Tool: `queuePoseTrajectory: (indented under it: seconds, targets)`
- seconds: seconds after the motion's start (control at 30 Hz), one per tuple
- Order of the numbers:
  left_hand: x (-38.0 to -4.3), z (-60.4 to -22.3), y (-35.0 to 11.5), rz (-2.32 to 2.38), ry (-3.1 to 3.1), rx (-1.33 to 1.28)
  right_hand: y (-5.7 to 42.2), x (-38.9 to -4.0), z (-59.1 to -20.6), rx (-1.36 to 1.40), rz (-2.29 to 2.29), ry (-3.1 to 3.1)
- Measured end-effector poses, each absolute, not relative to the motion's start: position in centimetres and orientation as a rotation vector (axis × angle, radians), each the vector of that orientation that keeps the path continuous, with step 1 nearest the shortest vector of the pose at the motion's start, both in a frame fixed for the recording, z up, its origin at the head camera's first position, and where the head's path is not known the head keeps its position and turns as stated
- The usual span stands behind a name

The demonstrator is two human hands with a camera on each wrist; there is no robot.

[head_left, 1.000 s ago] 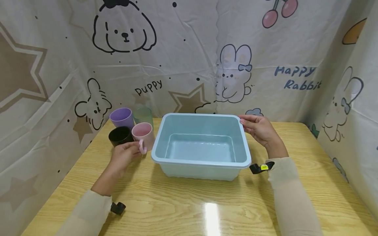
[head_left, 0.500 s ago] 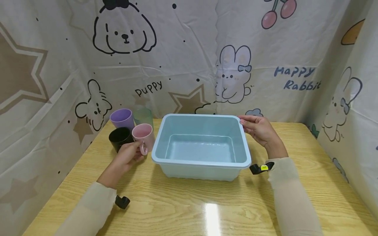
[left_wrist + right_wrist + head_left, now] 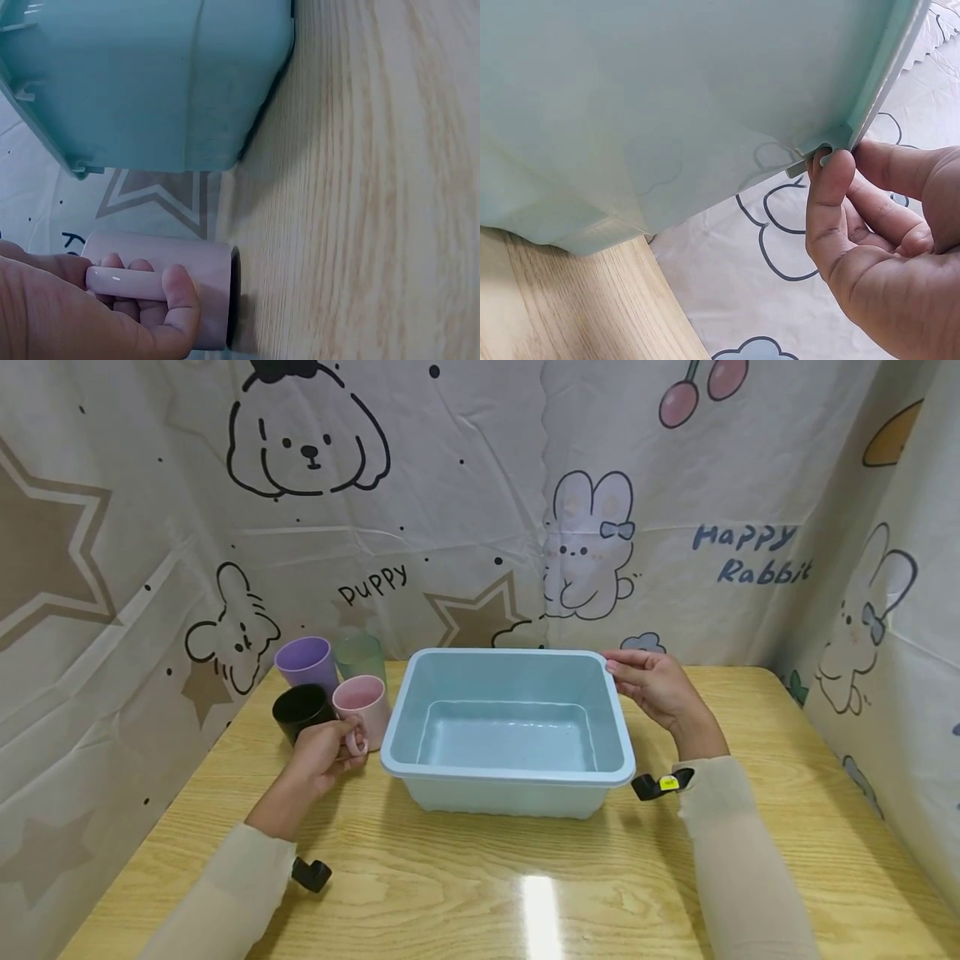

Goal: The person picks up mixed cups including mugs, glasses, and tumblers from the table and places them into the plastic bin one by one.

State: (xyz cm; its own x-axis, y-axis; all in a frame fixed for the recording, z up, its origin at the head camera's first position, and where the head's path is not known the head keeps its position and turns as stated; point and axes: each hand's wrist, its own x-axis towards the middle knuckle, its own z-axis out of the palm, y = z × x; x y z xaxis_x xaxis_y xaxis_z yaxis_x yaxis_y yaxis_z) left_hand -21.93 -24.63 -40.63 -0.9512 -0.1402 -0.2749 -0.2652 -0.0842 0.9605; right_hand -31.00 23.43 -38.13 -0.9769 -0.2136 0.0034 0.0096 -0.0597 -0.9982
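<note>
A pink mug [image 3: 374,718] stands upright at the left of a light blue plastic basin [image 3: 510,797]. My left hand [image 3: 313,758] grips the mug's handle; in the left wrist view, fingers of the left hand [image 3: 97,319] pass behind the handle [image 3: 127,283] and the thumb lies near its upper end. At the basin's back right corner, my right hand [image 3: 662,695] pinches the rim. Close up in the right wrist view, fingertips of the right hand [image 3: 900,255] curl under that rim corner. The basin's inside holds nothing.
Behind the pink mug stand a purple cup [image 3: 307,662] and a translucent green cup [image 3: 362,657]. A black cup [image 3: 302,710] is beside it, partly behind my left hand. A patterned cloth [image 3: 465,510] hangs around the wooden table [image 3: 435,885].
My left hand has shifted slightly right and its fingers have closed further round the pink mug's handle. The right hand and the basin hold their place; the head view has shifted slightly.
</note>
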Motion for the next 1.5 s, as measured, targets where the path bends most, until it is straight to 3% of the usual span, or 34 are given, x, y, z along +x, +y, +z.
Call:
queuePoseTrajectory:
  seconds: [0.33,0.93,1.5]
  targets:
    - [-21.4,-39.2,-24.9,2.302,2.060,-0.327,23.2,-30.9,-38.1,-0.235,-2.199,2.020]
    - [-21.3,-31.4,-25.8,2.113,2.282,-0.055,23.4,-31.0,-38.4,-0.239,-2.190,2.025]
    - [-22.3,-26.7,-22.6,1.923,2.404,0.029,23.4,-30.9,-38.2,-0.230,-2.204,2.007]
